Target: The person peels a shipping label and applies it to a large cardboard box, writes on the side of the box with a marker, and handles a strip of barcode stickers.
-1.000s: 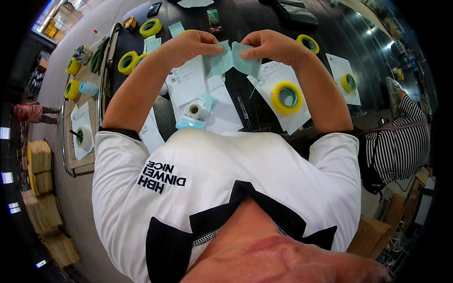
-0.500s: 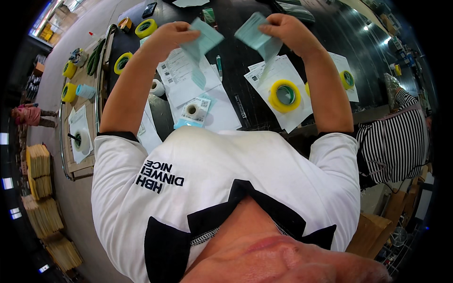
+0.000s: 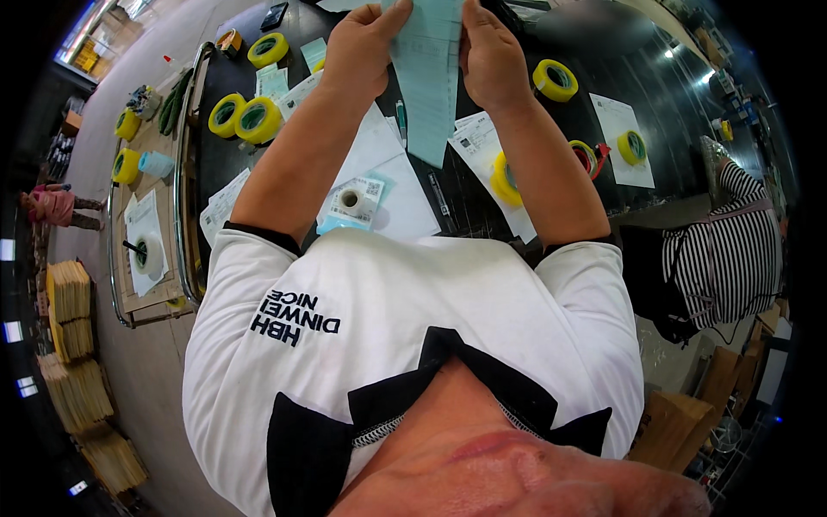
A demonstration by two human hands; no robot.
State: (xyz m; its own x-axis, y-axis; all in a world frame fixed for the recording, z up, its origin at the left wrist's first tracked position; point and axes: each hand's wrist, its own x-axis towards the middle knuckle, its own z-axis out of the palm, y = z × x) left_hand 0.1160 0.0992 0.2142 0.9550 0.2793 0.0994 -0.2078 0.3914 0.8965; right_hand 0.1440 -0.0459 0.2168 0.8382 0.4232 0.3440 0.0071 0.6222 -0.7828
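Note:
My left hand pinches the left side of a pale blue-green printed paper sheet, raised over the far side of the black table. The right side of this sheet is in the closed fingers of my right hand. Its lower end hangs down in a narrow, slanted strip, and its top runs out of the picture. Below it, white printed papers lie on the table beside a green pen. A small white roll sits on a label nearer to me.
Several yellow tape rolls lie at the left, and another roll is at the right. A black marker rests near the front edge. Left of the table is a metal-railed cart; someone in stripes is at the right.
Both hands have moved farther away and closer together. The blue-green papers, held apart as two pieces before, now meet between them. More tape rolls show on both sides.

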